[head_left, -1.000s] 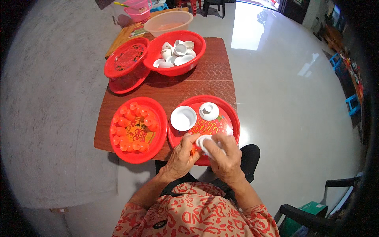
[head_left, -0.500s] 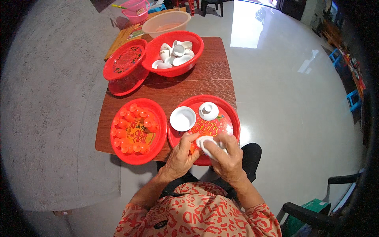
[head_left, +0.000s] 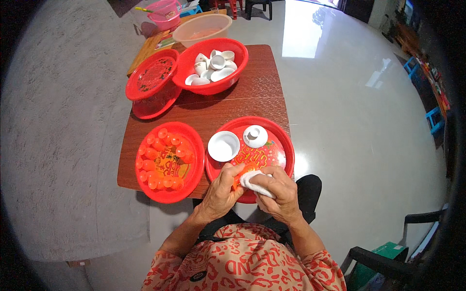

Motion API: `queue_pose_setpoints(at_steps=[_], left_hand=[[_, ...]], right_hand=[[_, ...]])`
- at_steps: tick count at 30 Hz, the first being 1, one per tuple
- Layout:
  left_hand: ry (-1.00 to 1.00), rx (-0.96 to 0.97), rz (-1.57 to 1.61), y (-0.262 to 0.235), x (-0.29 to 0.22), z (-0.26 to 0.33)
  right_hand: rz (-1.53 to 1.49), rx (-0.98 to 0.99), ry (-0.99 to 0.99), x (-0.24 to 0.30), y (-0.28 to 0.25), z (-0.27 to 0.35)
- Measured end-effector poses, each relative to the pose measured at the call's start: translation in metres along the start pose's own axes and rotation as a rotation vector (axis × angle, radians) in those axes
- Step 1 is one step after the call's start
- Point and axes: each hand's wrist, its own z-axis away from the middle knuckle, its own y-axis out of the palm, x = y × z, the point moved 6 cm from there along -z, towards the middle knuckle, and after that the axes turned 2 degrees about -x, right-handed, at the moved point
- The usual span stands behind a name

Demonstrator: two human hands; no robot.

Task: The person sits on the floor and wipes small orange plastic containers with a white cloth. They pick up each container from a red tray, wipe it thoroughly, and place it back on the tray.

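My left hand (head_left: pixel 221 192) is closed round a small translucent orange cup (head_left: pixel 247 170), partly hidden by fingers and cloth. A folded white cloth (head_left: pixel 256 183) is gripped in my right hand (head_left: pixel 280 196) and pressed against the cup. Both hands are over the near edge of a round red tray (head_left: pixel 290 154) with a gold pattern. On that tray stand a white bowl (head_left: pixel 224 146) and, to its right, a white lid (head_left: pixel 255 136) with a knob. Left of it, another red tray (head_left: pixel 200 167) carries several small orange cups (head_left: pixel 150 153).
Farther back on the brown table (head_left: pixel 264 72), a red basin (head_left: pixel 241 48) holds several white cups (head_left: pixel 217 62). Red trays (head_left: pixel 130 86) lie beside it. Behind are a pale basin (head_left: pixel 221 20) and a pink basket (head_left: pixel 167 18). A black armrest (head_left: pixel 381 264) is at lower right.
My right hand and the cloth have shifted slightly on the orange cup, and the cloth's folds look different. My left hand keeps its hold. The view has moved a little.
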Motion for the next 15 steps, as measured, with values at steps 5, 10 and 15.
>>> queue_pose_setpoints(at_steps=[5,10,15], left_hand=[[-0.323,-0.152,0.838,0.014,0.013,0.003],[-0.601,-0.148,0.880,0.017,0.023,0.011],[-0.399,-0.291,0.494,0.009,0.020,0.007]], right_hand=[[-0.010,-0.136,-0.030,0.003,-0.004,-0.001],[-0.009,-0.137,-0.031,0.000,0.002,0.002],[0.132,-0.187,-0.060,0.012,-0.004,0.007]])
